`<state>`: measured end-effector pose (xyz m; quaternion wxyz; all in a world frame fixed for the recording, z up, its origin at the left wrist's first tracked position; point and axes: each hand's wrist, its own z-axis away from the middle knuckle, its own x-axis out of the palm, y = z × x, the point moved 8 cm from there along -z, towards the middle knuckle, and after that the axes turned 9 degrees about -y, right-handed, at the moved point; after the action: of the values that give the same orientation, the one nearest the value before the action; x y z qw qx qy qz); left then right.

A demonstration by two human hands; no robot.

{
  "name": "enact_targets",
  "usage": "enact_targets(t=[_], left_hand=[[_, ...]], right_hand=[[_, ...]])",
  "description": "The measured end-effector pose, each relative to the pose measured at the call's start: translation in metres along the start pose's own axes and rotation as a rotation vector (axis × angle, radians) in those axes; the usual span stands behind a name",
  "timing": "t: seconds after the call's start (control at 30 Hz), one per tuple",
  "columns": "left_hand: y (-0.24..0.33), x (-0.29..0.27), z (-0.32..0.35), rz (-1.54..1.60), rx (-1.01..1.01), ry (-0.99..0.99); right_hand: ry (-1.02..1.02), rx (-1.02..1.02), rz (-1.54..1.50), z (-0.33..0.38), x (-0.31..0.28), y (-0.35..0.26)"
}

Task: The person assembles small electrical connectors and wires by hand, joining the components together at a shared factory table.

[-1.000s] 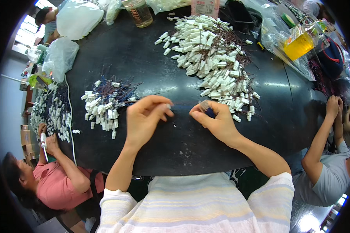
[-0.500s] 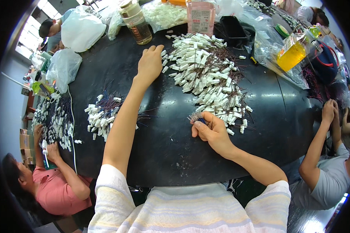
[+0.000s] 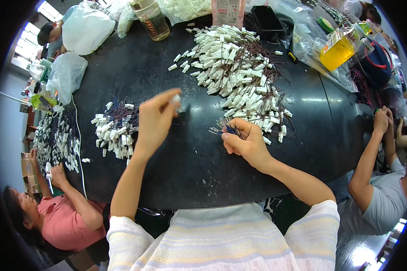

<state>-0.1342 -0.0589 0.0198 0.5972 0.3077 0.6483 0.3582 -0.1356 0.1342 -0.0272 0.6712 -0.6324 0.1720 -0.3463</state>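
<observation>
My left hand [image 3: 154, 121] is raised over the dark table, thumb and fingers pinched on a small white plastic connector [image 3: 176, 99]; motion blurs it a little. In my right hand [image 3: 248, 144] is a bundle of thin dark wires [image 3: 228, 129], their bare metal tips fanning out to the left. Just beyond that hand spreads a large pile of white connectors with brown wires [image 3: 239, 67]. Left of my left forearm lies a smaller pile of white connectors with dark wires [image 3: 117, 131], partly hidden by the arm.
At the far edge stand a clear bottle [image 3: 151, 20], a pink container [image 3: 228, 12] and a black tray [image 3: 267, 20]. A bottle of yellow liquid [image 3: 337, 52] is at the right. A white cable [image 3: 79, 144] runs along the left. Co-workers sit on both sides.
My left hand has come back from the far pile toward me, now with a white connector. The right hand stays nearly in place, its wire tips more spread out.
</observation>
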Motion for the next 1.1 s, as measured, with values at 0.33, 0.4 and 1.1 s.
enact_targets(t=[0.33, 0.4, 1.1], left_hand=[[-0.005, 0.051, 0.058, 0.765, -0.179, -0.269], [-0.007, 0.052, 0.059, 0.749, -0.186, -0.265], [0.032, 0.04, 0.069, -0.164, 0.346, 0.06]], right_hand=[[0.09, 0.01, 0.15, 0.002, 0.003, 0.001], [0.107, 0.005, 0.129, 0.001, 0.002, 0.003], [0.091, -0.036, 0.31, 0.005, 0.007, -0.01]])
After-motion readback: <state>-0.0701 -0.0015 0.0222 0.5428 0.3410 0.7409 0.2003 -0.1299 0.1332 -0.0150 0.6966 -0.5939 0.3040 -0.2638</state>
